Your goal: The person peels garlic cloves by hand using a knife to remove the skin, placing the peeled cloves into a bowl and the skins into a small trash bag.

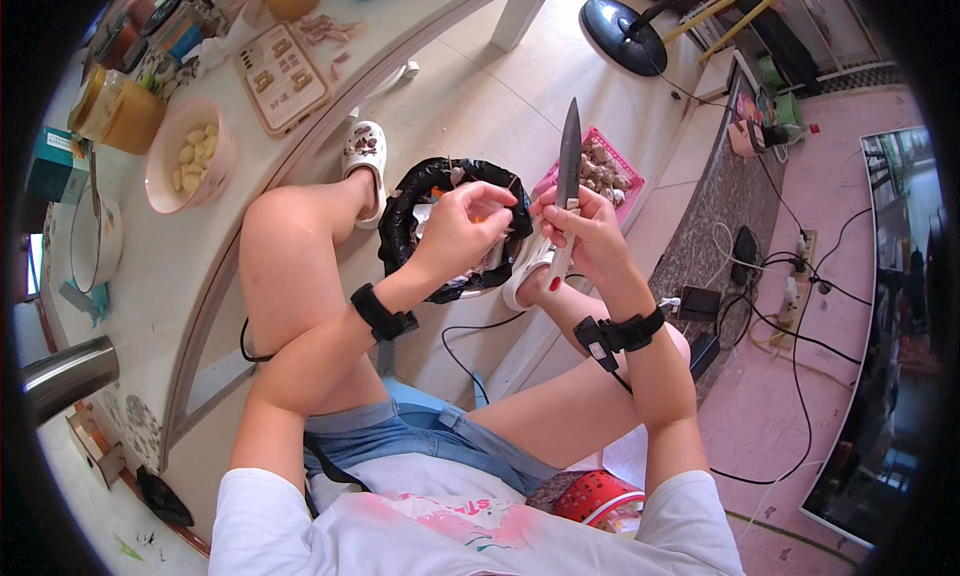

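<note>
A knife [569, 156] with a dark pointed blade and a pale handle stands blade up in my right hand [588, 234]. The fingers wrap round the handle; the thumb and fingertips meet near the blade's base, and whether a small piece is pinched there I cannot make out. To its left, my left hand [462, 228] hovers over a bin lined with a black bag [402, 208], fingers curved and apart, nothing visible in them. Scraps lie inside the bin. Beyond the knife, a pink basket [632, 180] holds garlic bulbs [604, 168].
On the table [205, 266] at left stand a bowl [160, 191] of peeled garlic cloves [196, 158], a jar [118, 111], a white pot [97, 246] and a beige tray [285, 81]. Cables [790, 266] run at right beside a large screen [870, 356]. A round black base [622, 36] stands far off.
</note>
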Motion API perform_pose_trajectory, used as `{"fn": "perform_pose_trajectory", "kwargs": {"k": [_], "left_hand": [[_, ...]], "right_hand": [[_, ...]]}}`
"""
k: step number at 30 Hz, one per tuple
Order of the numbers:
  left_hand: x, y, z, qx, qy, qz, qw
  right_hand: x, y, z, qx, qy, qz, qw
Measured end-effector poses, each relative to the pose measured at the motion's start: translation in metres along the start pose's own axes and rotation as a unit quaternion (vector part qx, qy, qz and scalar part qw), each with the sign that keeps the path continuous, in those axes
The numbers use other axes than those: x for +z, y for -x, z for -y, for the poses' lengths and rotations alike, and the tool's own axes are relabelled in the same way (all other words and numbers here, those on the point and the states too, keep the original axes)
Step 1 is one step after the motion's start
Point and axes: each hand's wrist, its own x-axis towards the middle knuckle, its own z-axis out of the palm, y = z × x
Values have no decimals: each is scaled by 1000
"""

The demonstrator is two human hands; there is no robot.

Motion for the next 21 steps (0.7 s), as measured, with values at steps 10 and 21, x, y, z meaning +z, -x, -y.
{"fn": "perform_pose_trajectory", "kwargs": {"k": [10,21], "left_hand": [[-5,4,-11,-218,273,118,929],[-11,0,-14,-257,440,132,850]], "right_hand": [[16,3,6,-26,208,9,978],[13,7,17,-95,190,-17,977]]}}
